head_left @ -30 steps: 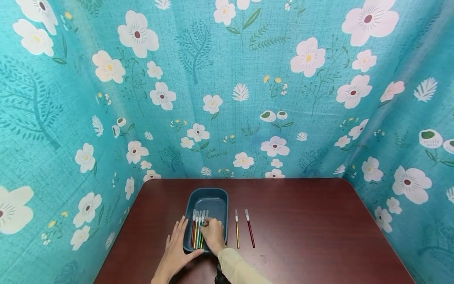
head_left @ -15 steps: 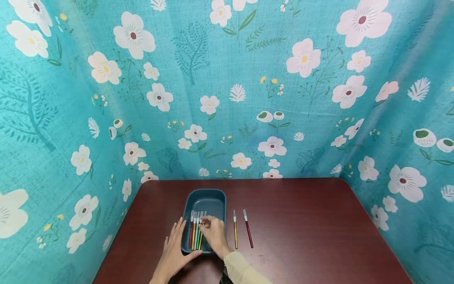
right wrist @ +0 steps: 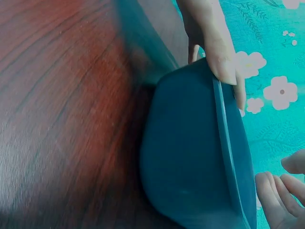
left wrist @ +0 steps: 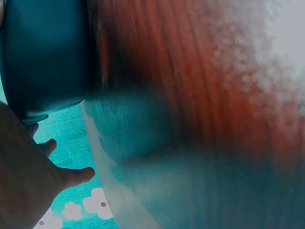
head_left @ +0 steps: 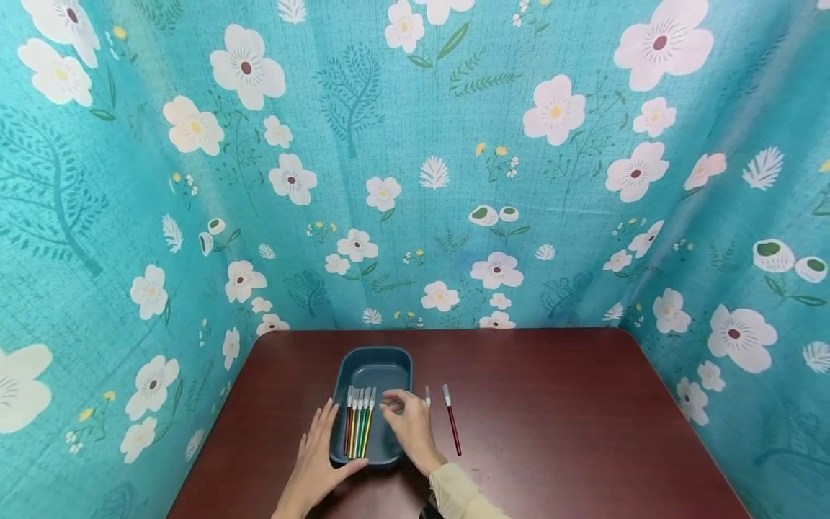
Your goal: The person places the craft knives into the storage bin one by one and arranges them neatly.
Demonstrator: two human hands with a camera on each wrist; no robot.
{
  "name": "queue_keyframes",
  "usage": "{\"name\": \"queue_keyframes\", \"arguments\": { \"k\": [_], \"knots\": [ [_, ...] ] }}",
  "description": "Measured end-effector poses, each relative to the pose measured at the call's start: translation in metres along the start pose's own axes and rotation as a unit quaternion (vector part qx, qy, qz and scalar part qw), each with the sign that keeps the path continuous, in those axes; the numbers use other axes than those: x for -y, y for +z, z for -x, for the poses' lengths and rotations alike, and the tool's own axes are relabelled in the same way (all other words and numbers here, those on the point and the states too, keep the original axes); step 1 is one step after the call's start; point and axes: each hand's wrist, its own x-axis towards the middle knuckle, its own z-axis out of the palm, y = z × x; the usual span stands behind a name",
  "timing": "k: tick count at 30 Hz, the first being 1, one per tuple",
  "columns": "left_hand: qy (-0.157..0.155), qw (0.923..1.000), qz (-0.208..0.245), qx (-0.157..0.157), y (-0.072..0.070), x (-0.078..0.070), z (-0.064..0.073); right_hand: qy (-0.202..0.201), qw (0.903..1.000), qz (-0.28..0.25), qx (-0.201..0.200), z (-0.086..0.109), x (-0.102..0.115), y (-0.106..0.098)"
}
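Note:
Several slim pen-like sticks (head_left: 359, 429) with coloured barrels and whitish caps lie side by side in the left part of a dark blue tray (head_left: 379, 375). Against the tray's left and near rim rests my left hand (head_left: 314, 461), fingers spread, thumb at the near edge; the right wrist view shows the thumb on the rim. Over the tray's right side hovers my right hand (head_left: 411, 429), fingers bent loosely and holding nothing; the right wrist view also shows thumb and fingers apart. Just right of it, a gold stick (head_left: 428, 396) on the table is mostly hidden.
A dark red stick (head_left: 452, 422) lies on the brown wooden table (head_left: 551, 411), farther right. Blue floral cloth (head_left: 415, 245) hangs behind the table and on both sides. In the left wrist view, the tray's outer wall (left wrist: 45, 52) fills the upper left.
My right hand has moved away from the row of sticks toward the right, now partly covering the gold stick on the table. My left hand has stayed at the tray.

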Motion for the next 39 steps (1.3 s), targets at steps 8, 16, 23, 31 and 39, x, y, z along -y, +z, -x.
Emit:
{"name": "queue_keyframes", "arguments": {
  "k": [8, 16, 23, 31, 39],
  "knots": [
    [-0.017, 0.9998, 0.001, 0.011, 0.000, 0.000, 0.000, 0.009, 0.9997, 0.007, -0.023, 0.000, -0.014, -0.017],
    [-0.020, 0.9997, 0.004, 0.016, 0.000, 0.002, 0.001, 0.017, 0.9992, 0.013, -0.035, 0.004, -0.031, -0.033],
    [-0.021, 0.9996, 0.009, 0.018, 0.001, 0.001, 0.000, 0.027, 0.9984, 0.022, -0.046, 0.008, -0.044, -0.044],
    [-0.020, 0.9996, 0.000, 0.019, 0.001, 0.001, 0.000, 0.075, 0.9957, 0.019, -0.052, 0.011, -0.054, -0.061],
    [-0.019, 0.9996, -0.007, 0.018, 0.001, 0.002, 0.000, 0.080, 0.9938, 0.052, -0.058, 0.015, -0.069, -0.072]
  ]
}}
